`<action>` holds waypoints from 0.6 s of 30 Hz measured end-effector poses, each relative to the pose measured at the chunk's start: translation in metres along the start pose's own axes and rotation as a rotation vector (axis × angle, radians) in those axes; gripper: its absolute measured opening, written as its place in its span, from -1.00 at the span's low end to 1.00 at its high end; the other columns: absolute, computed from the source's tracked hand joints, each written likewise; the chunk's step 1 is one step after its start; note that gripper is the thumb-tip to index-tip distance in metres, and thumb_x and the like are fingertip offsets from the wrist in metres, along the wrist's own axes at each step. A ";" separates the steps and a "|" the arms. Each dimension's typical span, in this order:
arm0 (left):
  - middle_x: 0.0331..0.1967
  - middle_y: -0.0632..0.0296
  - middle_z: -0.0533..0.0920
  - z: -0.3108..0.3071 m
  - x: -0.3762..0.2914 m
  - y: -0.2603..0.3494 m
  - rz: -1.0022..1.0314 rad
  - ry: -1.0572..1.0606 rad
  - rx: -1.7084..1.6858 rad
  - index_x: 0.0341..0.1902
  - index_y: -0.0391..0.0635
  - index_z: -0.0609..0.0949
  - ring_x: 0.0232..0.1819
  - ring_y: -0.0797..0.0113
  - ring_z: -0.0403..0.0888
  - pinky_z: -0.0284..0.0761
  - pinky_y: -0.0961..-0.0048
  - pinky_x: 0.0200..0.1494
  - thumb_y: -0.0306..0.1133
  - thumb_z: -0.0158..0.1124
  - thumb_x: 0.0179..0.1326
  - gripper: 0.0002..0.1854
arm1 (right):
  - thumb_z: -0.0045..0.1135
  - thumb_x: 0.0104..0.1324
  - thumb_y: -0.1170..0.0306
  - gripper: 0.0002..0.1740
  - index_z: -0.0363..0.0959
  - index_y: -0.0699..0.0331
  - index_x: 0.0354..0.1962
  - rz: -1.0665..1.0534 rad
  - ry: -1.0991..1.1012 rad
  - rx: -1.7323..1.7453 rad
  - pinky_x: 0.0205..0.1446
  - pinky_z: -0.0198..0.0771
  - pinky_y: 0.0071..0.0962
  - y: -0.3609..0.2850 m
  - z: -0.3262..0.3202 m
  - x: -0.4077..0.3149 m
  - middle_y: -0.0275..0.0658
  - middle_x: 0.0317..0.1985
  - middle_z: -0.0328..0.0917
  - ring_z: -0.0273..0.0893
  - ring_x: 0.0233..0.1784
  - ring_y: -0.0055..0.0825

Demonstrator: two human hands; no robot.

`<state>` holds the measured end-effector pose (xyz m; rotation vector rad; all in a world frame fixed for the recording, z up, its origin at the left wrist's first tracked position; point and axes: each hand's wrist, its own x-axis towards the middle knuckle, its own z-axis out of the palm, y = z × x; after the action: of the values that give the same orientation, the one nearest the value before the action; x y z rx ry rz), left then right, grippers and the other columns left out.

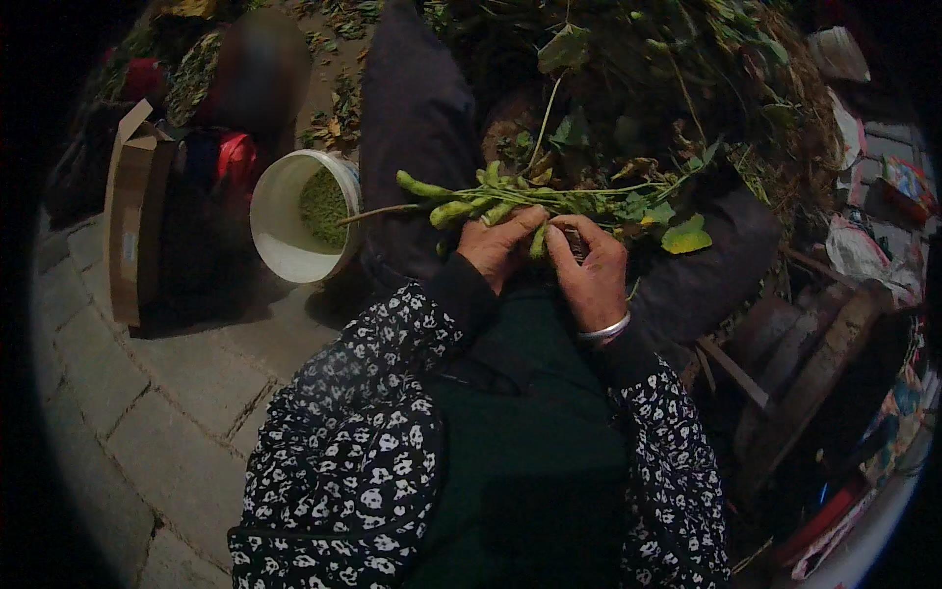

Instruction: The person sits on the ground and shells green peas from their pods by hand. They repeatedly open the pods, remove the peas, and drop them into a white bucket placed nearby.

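Note:
A cut bean plant, which looks like soybean, lies across my lap with its bare stem end (383, 213) pointing left. Plump green pods (450, 213) cluster along the stem, and leaves (686, 234), one of them yellowing, spread on the right. My left hand (502, 241) grips the stem among the pods. Close beside it, my right hand (591, 265) has its thumb and fingers at a hanging green pod (538, 243); whether they pinch it is hard to see. To my left a white plastic bucket (276, 247) tilts towards me, holding green pods (324, 210).
A tall cardboard box (132, 221) stands on the stone paving (184, 375) at left, near a blurred person (254, 73). Heaped cut plants (633, 88) fill the ground ahead. On the right are a wooden stool-like frame (817, 383), plastic bags (868, 254) and a white container (839, 55).

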<state>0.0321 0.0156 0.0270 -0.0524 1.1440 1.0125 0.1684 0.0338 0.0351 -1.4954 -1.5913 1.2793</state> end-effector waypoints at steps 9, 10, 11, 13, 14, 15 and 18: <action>-0.24 0.33 0.56 -0.005 0.006 -0.010 0.063 0.004 -0.052 -0.08 -0.15 0.53 -0.19 0.47 0.50 0.43 0.50 -0.12 -0.37 0.32 0.15 -0.71 | 0.12 0.22 0.44 -0.82 0.52 0.41 -0.28 0.125 -0.025 0.126 -0.37 0.28 -0.67 0.010 0.009 -0.002 -0.40 -0.51 0.51 0.35 -0.45 -0.76; -0.27 0.33 0.57 -0.004 0.006 -0.012 0.107 -0.005 -0.129 -0.09 -0.17 0.53 -0.23 0.47 0.52 0.45 0.52 -0.15 -0.39 0.34 0.13 -0.71 | 0.12 0.22 0.44 -0.82 0.52 0.41 -0.28 0.111 -0.010 0.114 -0.37 0.27 -0.68 0.012 0.010 -0.003 -0.41 -0.51 0.51 0.35 -0.45 -0.76; -0.24 0.33 0.57 -0.005 0.007 -0.012 0.083 -0.024 -0.098 -0.07 -0.16 0.53 -0.18 0.46 0.50 0.42 0.48 -0.09 -0.38 0.32 0.15 -0.71 | 0.12 0.23 0.44 -0.82 0.52 0.41 -0.28 0.097 0.005 0.103 -0.38 0.27 -0.68 0.013 0.011 -0.004 -0.41 -0.52 0.51 0.35 -0.45 -0.77; -0.18 0.33 0.56 -0.012 0.006 -0.010 0.033 -0.051 -0.036 -0.04 -0.13 0.53 -0.08 0.45 0.48 0.37 0.41 0.03 -0.35 0.29 0.18 -0.71 | 0.12 0.22 0.44 -0.83 0.52 0.40 -0.30 0.128 -0.006 0.151 -0.36 0.29 -0.67 0.010 0.010 -0.005 -0.40 -0.52 0.51 0.36 -0.44 -0.76; -0.18 0.32 0.56 -0.012 0.007 -0.011 0.039 -0.059 -0.041 -0.05 -0.12 0.53 -0.10 0.45 0.48 0.38 0.41 0.01 -0.33 0.28 0.19 -0.72 | 0.12 0.22 0.44 -0.83 0.52 0.40 -0.31 0.144 -0.012 0.175 -0.36 0.29 -0.67 0.009 0.010 -0.005 -0.39 -0.52 0.51 0.37 -0.44 -0.76; -0.18 0.32 0.56 -0.012 0.008 -0.013 0.046 -0.067 -0.047 -0.05 -0.12 0.53 -0.11 0.45 0.48 0.38 0.42 0.00 -0.32 0.27 0.20 -0.72 | 0.12 0.22 0.44 -0.83 0.51 0.40 -0.31 0.130 -0.017 0.142 -0.36 0.30 -0.67 0.009 0.010 -0.005 -0.39 -0.52 0.51 0.37 -0.44 -0.76; -0.24 0.35 0.55 -0.015 0.011 -0.010 -0.032 -0.051 -0.025 -0.07 -0.11 0.55 -0.21 0.49 0.47 0.37 0.49 -0.12 -0.27 0.26 0.21 -0.73 | 0.11 0.23 0.44 -0.83 0.50 0.40 -0.30 0.056 0.001 0.059 -0.35 0.31 -0.66 0.014 0.013 -0.003 -0.38 -0.51 0.51 0.38 -0.43 -0.74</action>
<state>0.0285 0.0091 0.0070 -0.0641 1.0814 0.9943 0.1626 0.0262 0.0185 -1.5131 -1.5080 1.3449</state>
